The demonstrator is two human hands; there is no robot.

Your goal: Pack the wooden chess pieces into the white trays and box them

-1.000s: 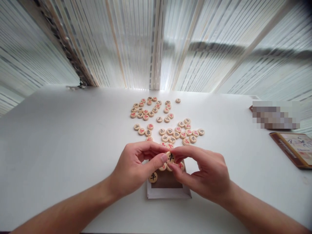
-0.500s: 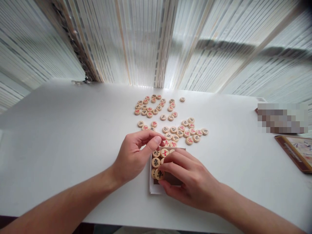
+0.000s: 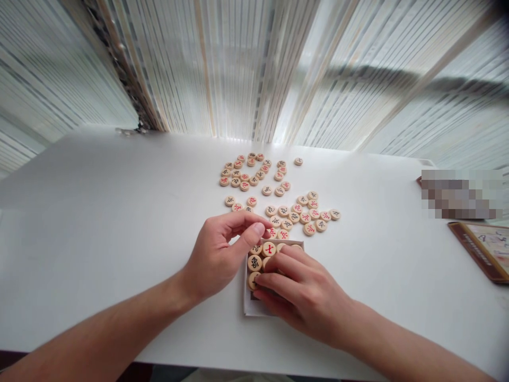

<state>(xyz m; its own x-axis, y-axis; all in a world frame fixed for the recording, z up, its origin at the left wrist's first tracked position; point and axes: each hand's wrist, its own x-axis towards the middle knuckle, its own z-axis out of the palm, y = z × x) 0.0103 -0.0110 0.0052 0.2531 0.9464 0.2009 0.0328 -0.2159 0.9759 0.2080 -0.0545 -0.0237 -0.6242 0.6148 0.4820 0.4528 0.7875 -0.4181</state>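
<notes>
- Now my right hand point(image 3: 306, 297) lies over the small white box point(image 3: 247, 310). Its fingers are side by side and flat, pressing down on the wooden pieces inside, and nothing is pinched.
- My left hand point(image 3: 220, 257) sits at the box's far-left corner, thumb and forefinger drawn together. Whether they nip a piece or only each other I cannot tell, as the thumb hides the gap.
- The packed pieces fill the far part of the box. A black-marked piece point(image 3: 254, 262) and a red-marked piece point(image 3: 269, 248) show just beside my fingers.
- The loose pieces point(image 3: 304, 215) lie scattered on the table point(image 3: 119, 212) beyond the box, the nearest ones right at its far edge.
- Risk: uneven pressure from my right fingertips could tip a disc on edge. It would then jam its row or hop over the low rim.
- Risk: the box looks light. A sideways push could slide it across the table, since my left hand is only beside it.
- Risk: my left fingertips are close to the nearest loose pieces, and a careless sweep would scatter them.
- Change: one second ago both hands were raised above the box, pinching a stack of pieces between them.
- Change: half a second ago my right fingertips held a near-left piece point(image 3: 253, 279) with its black mark in plain view. They have since slid over it, and only its edge shows.
- Change: the left hand has barely shifted in that half second.
</notes>
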